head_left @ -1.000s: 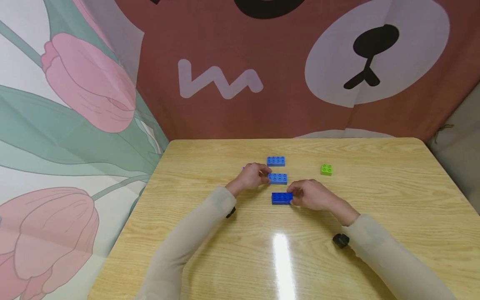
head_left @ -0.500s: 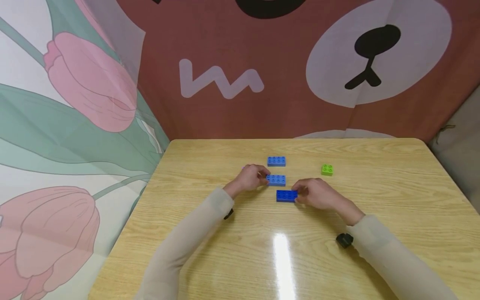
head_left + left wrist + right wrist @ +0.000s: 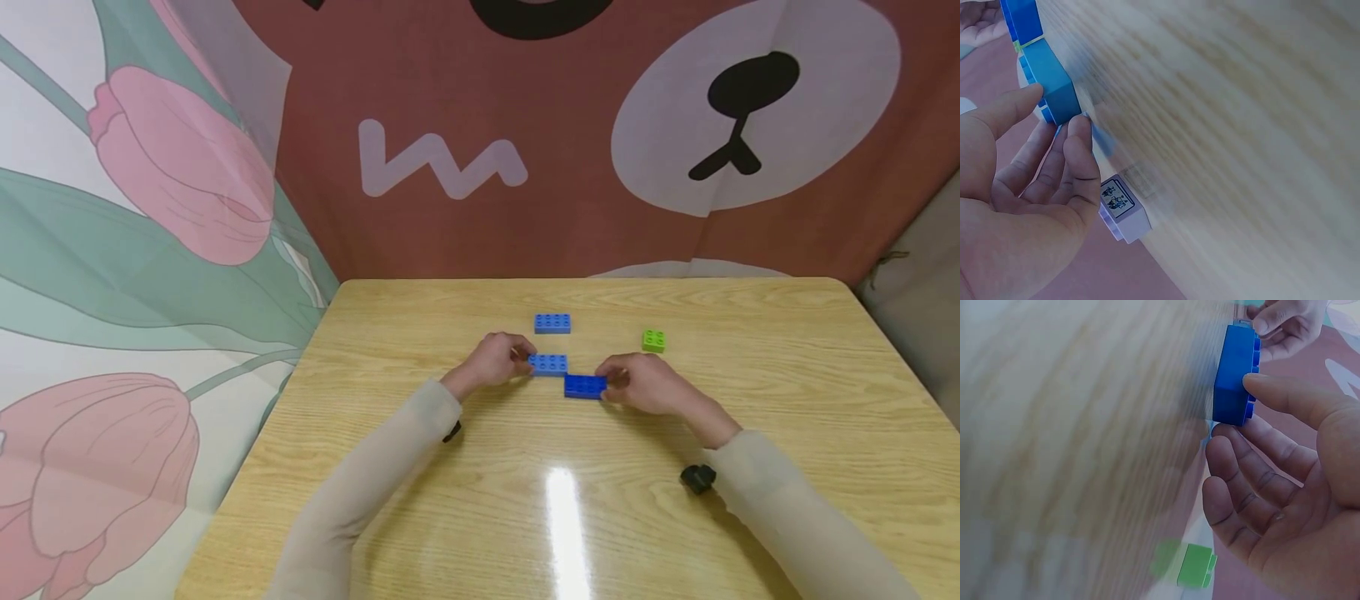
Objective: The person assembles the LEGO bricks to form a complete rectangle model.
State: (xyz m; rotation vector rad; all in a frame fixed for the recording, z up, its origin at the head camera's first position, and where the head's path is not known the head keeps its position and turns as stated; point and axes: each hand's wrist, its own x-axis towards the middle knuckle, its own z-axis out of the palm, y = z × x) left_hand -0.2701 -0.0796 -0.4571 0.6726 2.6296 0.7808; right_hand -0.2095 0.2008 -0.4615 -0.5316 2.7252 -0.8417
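My left hand [image 3: 495, 358] pinches the left end of a light blue building brick [image 3: 549, 364], studs up, between thumb and fingers. On the right, my right hand [image 3: 647, 383] holds the right end of a dark blue brick [image 3: 585, 387] in the same manner. The dark brick lies nearer to me and offset to the right, its far left corner close to the light brick's near right corner; I cannot tell if they touch. The left wrist view has a purple brick with a printed picture [image 3: 1117, 199] behind the left fingers; the head view hides it.
Another blue brick [image 3: 552, 323] lies farther back on the wooden table [image 3: 480, 517]. A small green brick [image 3: 653, 341] sits beyond the right hand. Printed cloth [image 3: 450, 233] hangs behind the table's far edge, and more cloth [image 3: 150, 333] hangs at the left.
The right hand has slid the dark blue brick right and slightly away from me. The left hand has drawn the light blue brick slightly left and nearer. The other bricks stay put.
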